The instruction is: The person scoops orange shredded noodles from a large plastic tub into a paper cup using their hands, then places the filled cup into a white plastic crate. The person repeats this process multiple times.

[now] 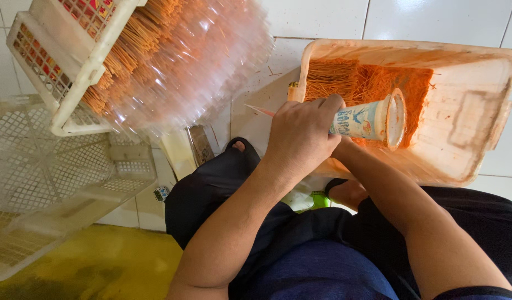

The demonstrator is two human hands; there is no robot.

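Right of our grip on the cup [367, 119], the tub [467, 83] has bare room. Orange sticks [345, 80] crowd just above it. Well left, a crate [61, 66] of wrapped sticks blocks us.

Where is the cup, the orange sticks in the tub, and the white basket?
cup [372, 119], head view, on its printed side.
orange sticks [345, 80], head view, middle of the pile.
white basket [72, 83], head view, on its rim.

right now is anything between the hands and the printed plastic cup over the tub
Nothing visible. The left hand is closed around the printed plastic cup, lying on its side over the orange-dusted plastic tub of thin orange sticks. The right hand is hidden behind the left.
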